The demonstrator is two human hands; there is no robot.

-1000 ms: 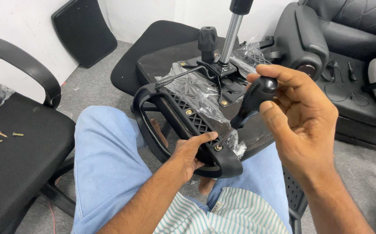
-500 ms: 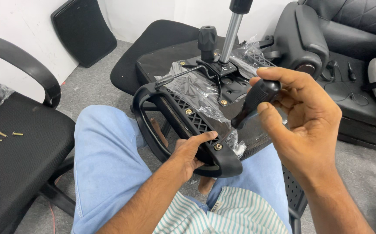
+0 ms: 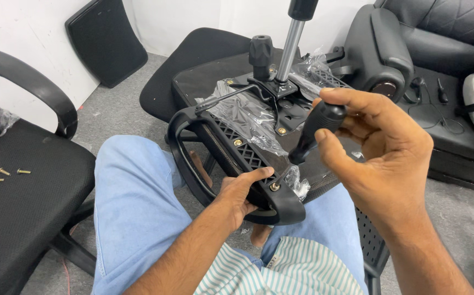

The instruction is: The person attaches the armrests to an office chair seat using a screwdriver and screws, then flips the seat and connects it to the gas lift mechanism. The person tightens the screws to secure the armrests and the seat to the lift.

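Screwdriver: I am seeing the black-handled screwdriver (image 3: 314, 131) angling down toward the brass screw (image 3: 274, 186) at the near end of the armrest (image 3: 237, 158), which is lying across the lap on the upturned chair seat.
Right hand: my right hand (image 3: 381, 158) is wrapping fingers and thumb tightly round the handle.
Left hand: my left hand (image 3: 241, 191) is clamping the armrest's lower edge, thumb lying beside the screw.
Hidden: I cannot make out the shaft and tip; they are blurring into the clear plastic wrap (image 3: 253, 123).
Change: the handle is sitting slightly lower and nearer the screw than half a second ago; the left hand is staying put.
Around: the gas-lift column (image 3: 290, 46) is rising behind, running out of the top edge; loose brass screws (image 3: 5, 173) are lying on the neighbouring chair seat (image 3: 24, 207); a black sofa (image 3: 439, 43) is standing at right.
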